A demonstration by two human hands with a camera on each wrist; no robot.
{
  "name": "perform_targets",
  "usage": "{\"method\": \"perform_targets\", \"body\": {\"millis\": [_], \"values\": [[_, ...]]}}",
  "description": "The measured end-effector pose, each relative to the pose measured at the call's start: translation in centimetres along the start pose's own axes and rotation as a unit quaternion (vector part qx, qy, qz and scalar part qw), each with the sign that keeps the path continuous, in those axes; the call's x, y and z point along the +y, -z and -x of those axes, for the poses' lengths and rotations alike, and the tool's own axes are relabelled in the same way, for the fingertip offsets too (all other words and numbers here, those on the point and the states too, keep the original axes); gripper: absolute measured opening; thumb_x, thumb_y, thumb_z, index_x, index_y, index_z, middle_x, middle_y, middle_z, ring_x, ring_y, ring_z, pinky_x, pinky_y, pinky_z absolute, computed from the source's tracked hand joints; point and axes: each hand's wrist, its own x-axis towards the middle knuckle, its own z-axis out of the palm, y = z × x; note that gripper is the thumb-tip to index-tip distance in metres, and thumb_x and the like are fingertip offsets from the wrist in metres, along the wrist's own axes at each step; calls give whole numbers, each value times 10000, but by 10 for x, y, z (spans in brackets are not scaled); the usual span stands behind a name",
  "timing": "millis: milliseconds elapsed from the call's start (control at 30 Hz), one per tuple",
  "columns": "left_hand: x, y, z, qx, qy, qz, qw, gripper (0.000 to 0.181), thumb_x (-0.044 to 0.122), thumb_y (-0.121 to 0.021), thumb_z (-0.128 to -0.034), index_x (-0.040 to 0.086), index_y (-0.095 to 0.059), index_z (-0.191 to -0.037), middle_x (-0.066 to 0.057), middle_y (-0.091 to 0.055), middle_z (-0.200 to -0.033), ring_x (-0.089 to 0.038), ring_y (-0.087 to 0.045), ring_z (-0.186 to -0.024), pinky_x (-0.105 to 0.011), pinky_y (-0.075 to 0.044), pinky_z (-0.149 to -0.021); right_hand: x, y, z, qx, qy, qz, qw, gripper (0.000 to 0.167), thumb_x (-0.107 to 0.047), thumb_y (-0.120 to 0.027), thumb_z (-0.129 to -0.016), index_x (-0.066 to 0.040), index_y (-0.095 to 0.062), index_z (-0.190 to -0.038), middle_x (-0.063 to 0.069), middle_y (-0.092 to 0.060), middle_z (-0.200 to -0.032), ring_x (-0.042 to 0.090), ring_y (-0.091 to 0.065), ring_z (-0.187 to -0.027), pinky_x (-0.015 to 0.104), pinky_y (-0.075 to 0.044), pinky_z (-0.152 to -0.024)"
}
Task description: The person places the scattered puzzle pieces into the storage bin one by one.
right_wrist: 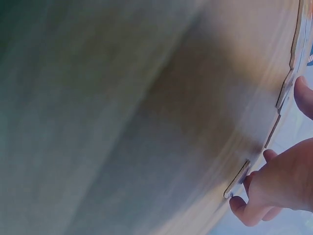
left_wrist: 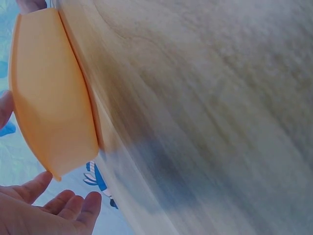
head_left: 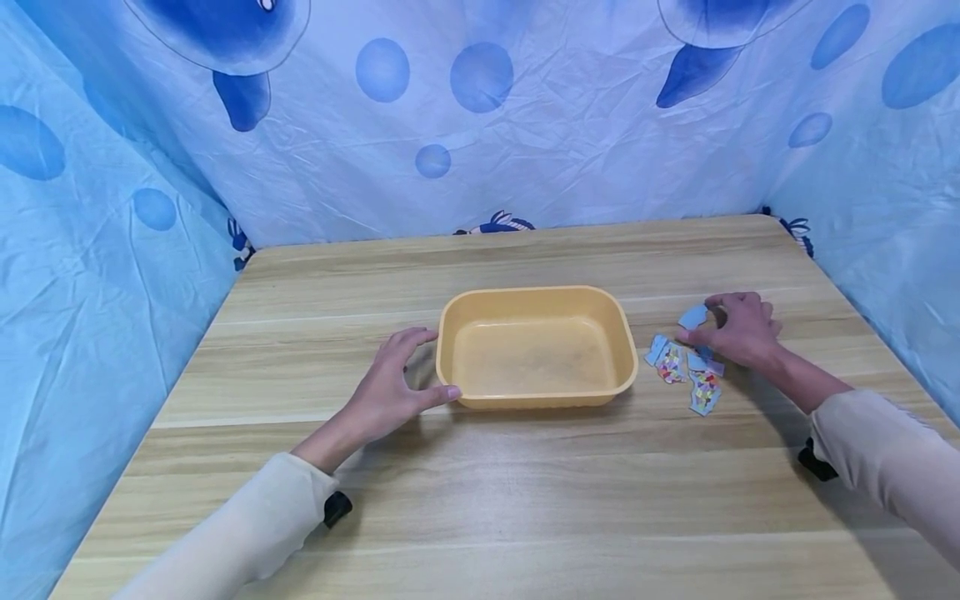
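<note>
In the head view a shallow yellow plastic basin (head_left: 536,398) stands on the wooden table. My left hand (head_left: 388,387) is spread at its left end, thumb and index fingertip touching the rim; the other fingers are loose in the left wrist view, beside the basin (left_wrist: 54,98). Several flat, jigsaw-like pieces (head_left: 705,390), light blue with a colourful print, lie right of the basin. Over them is my right hand (head_left: 738,329), its fingers bent at a light blue piece (head_left: 693,317). In the right wrist view the fingertips touch one piece (right_wrist: 237,180), with the thumb (right_wrist: 304,95) apart.
The wooden table (head_left: 480,508) reaches back to a blue curtain (head_left: 480,158) with bubble and sea-animal prints, which also hangs along both sides. Dark objects are strapped at both wrists, under the light sleeves (head_left: 262,517).
</note>
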Motion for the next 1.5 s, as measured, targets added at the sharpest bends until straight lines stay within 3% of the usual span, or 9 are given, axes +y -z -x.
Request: {"method": "perform_targets", "body": {"millis": [333, 767, 1200, 1500], "values": [[2, 1, 0, 16, -30, -20, 10000, 846, 431, -845, -702, 165, -450, -1401, -76, -334, -1497, -272, -281, -1382, -560, -290, -1085, -4, -1, 2, 80, -99, 27, 9999, 811, -459, -715, -829, 142, -419, -1286, 419, -245, -1277, 573, -201, -1154, 709, -179, -875], [3, 1, 0, 10, 8, -63, 10000, 847, 428, -844, -703, 163, -451, -1405, -77, -325, -1505, -279, -271, -1389, -561, -298, -1081, -7, -2, -4, 110, -286, 40, 9995, 688, -368, -734, -831, 113, -470, -1245, 411, -237, -1304, 573, -191, -1183, 717, -166, -890], [4, 1, 0, 15, 57, -56, 10000, 850, 430, -843, -705, 169, -447, -1411, -78, -309, -1518, -283, -253, -1401, -566, -288, -1086, -2, 2, -7, -82, -30, 89, 9999, 650, -377, -732, -826, 32, -485, -1267, 419, -202, -1348, 598, -162, -1199, 750, -152, -853], [4, 1, 0, 22, 74, -42, 10000, 857, 437, -841, -703, 168, -445, -1414, -77, -311, -1515, -279, -257, -1398, -560, -291, -1087, -5, -1, -8, 128, 289, 299, 9991, 599, -339, -734, -827, 74, -527, -1207, 383, -262, -1330, 567, -203, -1178, 713, -169, -871]]}}
